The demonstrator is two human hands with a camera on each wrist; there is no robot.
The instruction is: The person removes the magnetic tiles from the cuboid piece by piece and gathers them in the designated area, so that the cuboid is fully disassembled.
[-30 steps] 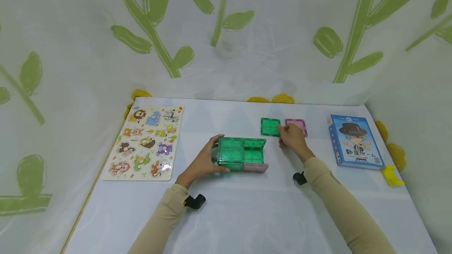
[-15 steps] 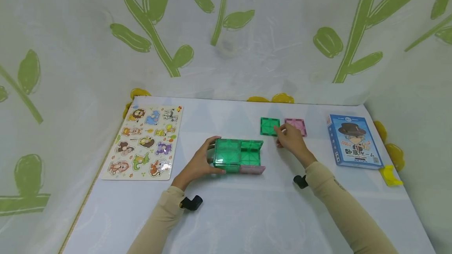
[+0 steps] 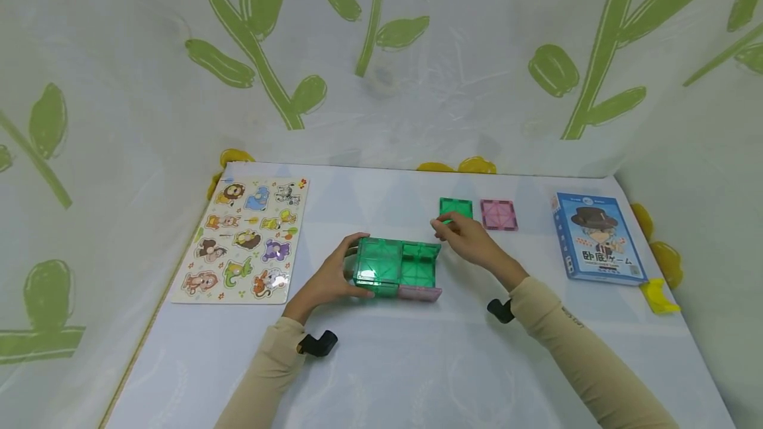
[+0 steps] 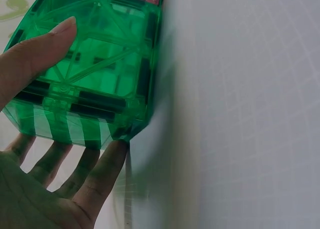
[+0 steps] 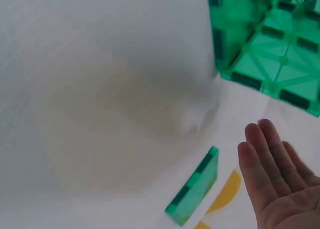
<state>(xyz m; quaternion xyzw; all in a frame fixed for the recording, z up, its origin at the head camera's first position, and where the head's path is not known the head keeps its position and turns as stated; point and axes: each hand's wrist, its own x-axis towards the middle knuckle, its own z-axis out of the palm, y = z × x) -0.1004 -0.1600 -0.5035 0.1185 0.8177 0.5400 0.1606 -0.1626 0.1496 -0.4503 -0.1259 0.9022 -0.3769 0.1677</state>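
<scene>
My left hand point(image 3: 328, 281) grips the left end of a see-through green box built of magnetic tiles point(image 3: 379, 260). In the left wrist view the thumb lies across one green face and the fingers touch the end face. The right half of the box lacks a top, and a pink tile point(image 3: 420, 293) forms its front wall there. Just off the box's right end is my right hand point(image 3: 473, 243); its fingers point(image 5: 267, 164) are straight and hold nothing. Behind it lies a loose green magnetic tile point(image 3: 456, 206), partly covered by the hand. A pink magnetic tile point(image 3: 499, 215) lies beside that.
An animal puzzle board point(image 3: 241, 243) lies on the left of the white table point(image 3: 393, 363). On the right are a blue game box point(image 3: 599, 237) and a small yellow piece point(image 3: 660, 296). A flower-patterned wall covering point(image 3: 453, 104) rises behind the table.
The tile box has shifted a little left and towards me in my left hand. My right hand has moved left from the loose tiles towards the box, uncovering the pink tile.
</scene>
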